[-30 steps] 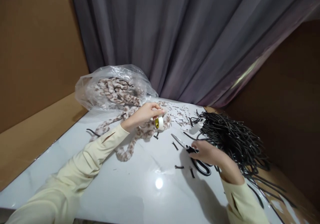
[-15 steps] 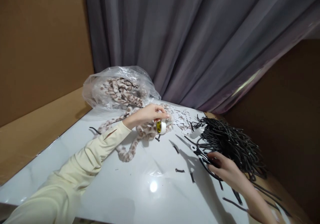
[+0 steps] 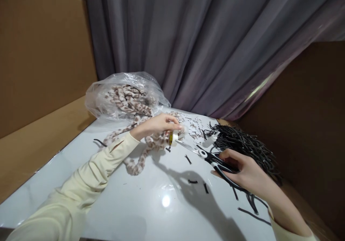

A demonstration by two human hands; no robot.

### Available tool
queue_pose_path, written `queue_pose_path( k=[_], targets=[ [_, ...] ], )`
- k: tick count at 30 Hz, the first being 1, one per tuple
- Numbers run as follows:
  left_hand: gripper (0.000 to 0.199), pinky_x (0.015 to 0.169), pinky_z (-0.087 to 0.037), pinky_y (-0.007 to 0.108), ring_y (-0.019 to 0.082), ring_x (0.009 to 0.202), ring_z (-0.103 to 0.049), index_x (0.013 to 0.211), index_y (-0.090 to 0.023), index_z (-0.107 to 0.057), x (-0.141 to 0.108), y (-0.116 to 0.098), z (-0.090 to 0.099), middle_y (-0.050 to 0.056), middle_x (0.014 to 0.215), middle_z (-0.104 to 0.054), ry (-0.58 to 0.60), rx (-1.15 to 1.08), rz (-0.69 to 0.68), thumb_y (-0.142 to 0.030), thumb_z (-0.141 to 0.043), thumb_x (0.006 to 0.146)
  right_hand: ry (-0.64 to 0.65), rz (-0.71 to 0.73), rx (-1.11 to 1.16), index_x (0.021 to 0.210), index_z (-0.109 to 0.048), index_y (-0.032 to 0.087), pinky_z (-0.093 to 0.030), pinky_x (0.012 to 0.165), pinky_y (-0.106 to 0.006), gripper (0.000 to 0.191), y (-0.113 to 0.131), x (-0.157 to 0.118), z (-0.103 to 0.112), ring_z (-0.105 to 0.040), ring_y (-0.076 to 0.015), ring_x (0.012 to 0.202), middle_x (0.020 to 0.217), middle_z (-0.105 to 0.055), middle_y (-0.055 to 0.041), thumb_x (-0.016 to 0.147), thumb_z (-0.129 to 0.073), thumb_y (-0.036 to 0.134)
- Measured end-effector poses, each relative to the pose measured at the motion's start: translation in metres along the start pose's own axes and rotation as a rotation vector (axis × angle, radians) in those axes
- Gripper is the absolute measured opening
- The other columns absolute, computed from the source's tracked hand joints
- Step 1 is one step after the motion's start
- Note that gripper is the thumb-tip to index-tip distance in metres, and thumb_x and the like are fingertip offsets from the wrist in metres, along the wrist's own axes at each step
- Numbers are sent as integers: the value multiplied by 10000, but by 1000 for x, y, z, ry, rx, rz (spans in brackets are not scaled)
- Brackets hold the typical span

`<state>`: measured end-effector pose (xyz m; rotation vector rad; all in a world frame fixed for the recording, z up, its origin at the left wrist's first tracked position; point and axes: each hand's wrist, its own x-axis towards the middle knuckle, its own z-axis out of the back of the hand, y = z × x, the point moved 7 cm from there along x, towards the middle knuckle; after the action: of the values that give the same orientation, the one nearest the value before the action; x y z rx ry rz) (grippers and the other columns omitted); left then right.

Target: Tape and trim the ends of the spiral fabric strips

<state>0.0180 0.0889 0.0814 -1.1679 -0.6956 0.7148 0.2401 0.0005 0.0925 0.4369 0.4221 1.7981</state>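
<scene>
My left hand [image 3: 165, 123] is closed on a small roll of white tape [image 3: 174, 139] with a yellow inner core, held over the fluffy brown-and-white cord [image 3: 145, 158]. A pale, see-through bit shows by its fingertips, too blurred to name. Wrapped round the black-and-white handles of a pair of scissors [image 3: 203, 154] is my right hand [image 3: 239, 167]. The scissor blades point left, their tips at the roll's edge; whether they touch it I cannot tell. A white squeeze bottle [image 3: 210, 139] lies behind the scissors, against the black cords.
A clear plastic bag [image 3: 98, 97] of fluffy cords lies at the back left. A heap of black cords [image 3: 242, 144] covers the right side. Short black pieces [image 3: 192, 181] and small scraps [image 3: 196, 128] are scattered on the white table [image 3: 129, 201]. Cardboard walls [image 3: 43, 47] and a grey curtain [image 3: 161, 36] enclose it.
My right hand has lifted the scissors off the table side and brought their blades left to the tape roll. My left hand stays nearly in place with the roll.
</scene>
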Motion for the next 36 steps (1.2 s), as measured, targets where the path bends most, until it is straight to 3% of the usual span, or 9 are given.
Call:
queue_pose_path(
  k=[10,22,36],
  targets=[
    [382,436,-281,189,68,462,-431,815,-133,-642,0,3,1,-35,542,-507,20,16,48,-491,-665,684,-59,14,-52,763,-512,202,-442,521,-224,334,-14,4,-3,-486,-136,600,680,-534,8,654,-671,474],
    [324,466,-322,193,72,485,-453,800,-145,-660,2,10,-9,-28,571,-550,89,40,39,-450,-663,694,-3,64,-77,717,-499,186,-409,493,-222,397,-9,20,-8,-447,-119,566,673,-520,8,611,-697,515],
    [343,451,-300,194,70,484,-451,842,-145,-663,2,19,-14,-18,606,-568,156,-18,146,-447,-683,682,32,91,-141,706,-533,181,-429,532,-223,226,2,27,-6,-499,-135,606,699,-580,-1,617,-686,322]
  ],
)
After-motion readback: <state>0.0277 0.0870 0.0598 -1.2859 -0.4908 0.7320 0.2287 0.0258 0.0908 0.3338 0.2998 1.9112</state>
